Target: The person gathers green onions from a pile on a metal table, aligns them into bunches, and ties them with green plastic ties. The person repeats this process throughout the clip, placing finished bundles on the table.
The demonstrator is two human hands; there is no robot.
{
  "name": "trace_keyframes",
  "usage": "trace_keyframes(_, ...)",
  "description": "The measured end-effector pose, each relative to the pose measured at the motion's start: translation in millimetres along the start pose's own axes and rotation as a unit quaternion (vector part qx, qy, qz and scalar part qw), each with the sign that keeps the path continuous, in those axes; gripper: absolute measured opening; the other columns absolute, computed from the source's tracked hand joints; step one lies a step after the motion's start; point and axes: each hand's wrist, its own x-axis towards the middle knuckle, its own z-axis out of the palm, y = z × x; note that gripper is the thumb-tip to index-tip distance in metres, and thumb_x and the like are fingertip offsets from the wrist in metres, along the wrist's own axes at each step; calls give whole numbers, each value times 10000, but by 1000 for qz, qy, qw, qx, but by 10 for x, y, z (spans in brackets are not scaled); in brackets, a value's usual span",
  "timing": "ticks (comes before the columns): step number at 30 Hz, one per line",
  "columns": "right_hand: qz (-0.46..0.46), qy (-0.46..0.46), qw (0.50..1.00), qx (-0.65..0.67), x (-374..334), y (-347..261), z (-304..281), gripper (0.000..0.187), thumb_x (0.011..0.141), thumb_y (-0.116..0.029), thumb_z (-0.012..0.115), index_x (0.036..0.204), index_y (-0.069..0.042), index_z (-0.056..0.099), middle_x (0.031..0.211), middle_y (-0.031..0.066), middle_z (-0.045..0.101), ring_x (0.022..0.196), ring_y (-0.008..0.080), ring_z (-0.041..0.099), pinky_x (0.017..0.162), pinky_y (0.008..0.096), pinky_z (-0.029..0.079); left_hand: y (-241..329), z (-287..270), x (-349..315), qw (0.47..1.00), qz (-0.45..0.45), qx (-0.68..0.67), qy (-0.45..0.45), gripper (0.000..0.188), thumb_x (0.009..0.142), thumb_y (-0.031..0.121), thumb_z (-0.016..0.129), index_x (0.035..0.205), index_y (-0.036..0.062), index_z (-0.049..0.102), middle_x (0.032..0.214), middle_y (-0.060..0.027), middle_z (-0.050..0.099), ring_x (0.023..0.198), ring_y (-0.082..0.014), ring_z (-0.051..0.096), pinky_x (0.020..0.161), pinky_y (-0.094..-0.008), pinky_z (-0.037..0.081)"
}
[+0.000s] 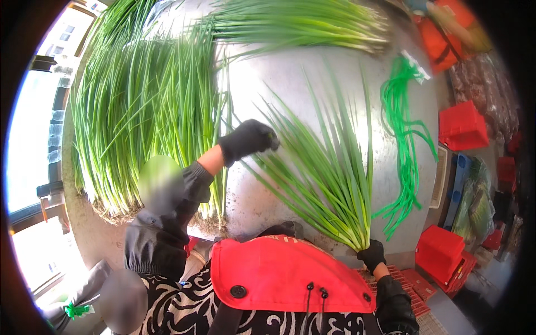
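Observation:
Black-gloved, my right hand [372, 255] grips a bunch of green onions [335, 190] by its lower, pale end near the table's front edge. The long leaves fan out up and to the left across the metal table [251, 78]. My left hand [248, 142], also in a black glove, is at the left side of the fan by the leaf tips. Its fingers are curled, with a bit of green showing at them; what they hold is unclear. Left of it lies a large pile of green onions [145, 111], roots toward me.
More green onions [301, 22] lie crosswise at the table's far side. Green ties [403, 128] hang together on the right. Beyond the right edge are red crates [462, 125] and a bagged bundle [473, 204]. Someone in orange clothing [444, 36] is at the far right.

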Motion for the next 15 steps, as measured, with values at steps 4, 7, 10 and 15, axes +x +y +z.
trace_keyframes(4,-18,13,1000,-11,15,100,94,334,527,-187,788,831,-82,698,770,169,675,748,379,648,670,451,522,120,-325,222,963,-69,-145,217,156,924,169,620,914,51,722,743,-45,680,578,-82,529,546,-238,462)
trace_keyframes(7,-4,3,1000,-1,20,72,41,341,520,-198,789,831,-89,699,777,163,677,754,378,647,671,452,521,309,-239,504,969,-4,-175,175,199,903,231,644,923,45,712,748,-65,690,619,-130,611,614,-290,515)
trace_keyframes(10,-17,-1,1000,-21,12,76,39,343,518,-210,789,831,-97,703,783,162,677,758,374,648,680,451,523,556,11,779,980,40,172,95,231,880,233,632,1048,81,677,967,-92,695,801,-267,670,750,-362,546)
trace_keyframes(15,-28,-8,999,-42,9,36,-6,267,594,-201,732,836,-95,698,801,176,677,773,385,645,692,465,515,387,504,927,922,98,375,-22,338,833,143,592,1171,136,607,1166,-121,599,918,-286,654,787,-398,527)
